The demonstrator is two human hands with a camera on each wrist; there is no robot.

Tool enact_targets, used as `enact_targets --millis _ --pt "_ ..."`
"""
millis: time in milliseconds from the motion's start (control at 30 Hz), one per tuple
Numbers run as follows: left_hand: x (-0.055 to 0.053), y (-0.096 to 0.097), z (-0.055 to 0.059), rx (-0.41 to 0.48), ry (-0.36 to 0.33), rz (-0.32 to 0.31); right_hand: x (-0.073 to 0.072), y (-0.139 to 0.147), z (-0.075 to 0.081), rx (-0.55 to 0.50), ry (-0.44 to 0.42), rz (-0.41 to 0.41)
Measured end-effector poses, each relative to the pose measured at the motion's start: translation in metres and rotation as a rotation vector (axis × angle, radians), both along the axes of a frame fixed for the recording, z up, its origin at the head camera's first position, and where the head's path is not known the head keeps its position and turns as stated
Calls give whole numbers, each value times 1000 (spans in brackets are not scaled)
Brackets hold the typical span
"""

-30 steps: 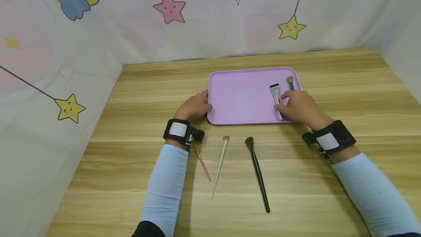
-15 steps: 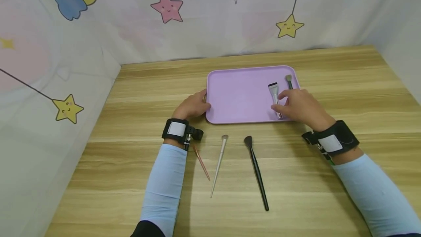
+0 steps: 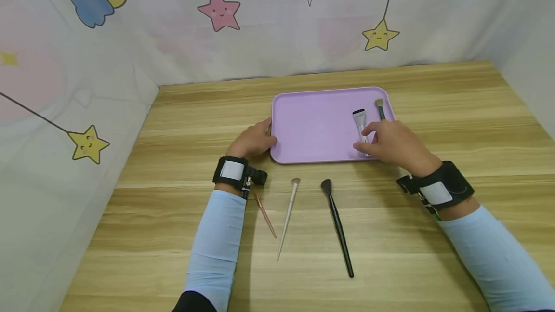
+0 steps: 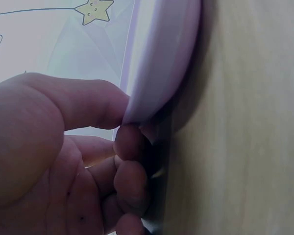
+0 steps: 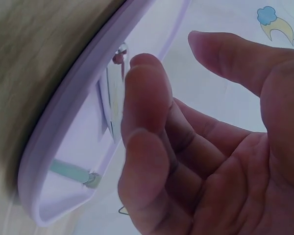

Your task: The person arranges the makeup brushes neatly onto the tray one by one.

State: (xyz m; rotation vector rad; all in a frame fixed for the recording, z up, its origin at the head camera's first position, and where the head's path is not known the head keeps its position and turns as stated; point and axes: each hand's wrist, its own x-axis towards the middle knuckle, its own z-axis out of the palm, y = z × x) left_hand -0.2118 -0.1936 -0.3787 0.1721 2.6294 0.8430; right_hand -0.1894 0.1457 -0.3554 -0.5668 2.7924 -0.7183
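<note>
A lilac tray (image 3: 312, 129) lies near the back of the table. At its left edge my left hand (image 3: 251, 139) pinches the rim, thumb above and fingertips underneath, as the left wrist view shows. Over the tray's right part hovers my right hand (image 3: 396, 143), thumb and fingers spread apart with nothing between them. Below it lies a silver flat-headed makeup brush (image 3: 359, 118), its handle partly hidden by the fingers. A green-handled makeup brush (image 3: 379, 108) rests at the tray's right side, its lower end covered by that hand in the head view.
In front of the tray lie a small pink makeup brush (image 3: 264, 215), partly behind the left wrist camera, a white makeup brush (image 3: 288, 220) and a long black makeup brush (image 3: 339, 230). A printed cloth (image 3: 277, 52) stands behind the wooden table.
My right hand has shifted slightly left and toward me over the silver brush, covering more of its handle. The left hand keeps its grip on the tray rim.
</note>
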Motion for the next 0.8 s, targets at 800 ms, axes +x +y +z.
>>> enact_targets --millis 800 --pt "0 -1 -1 5 12 -3 13 -11 3 28 -4 91"
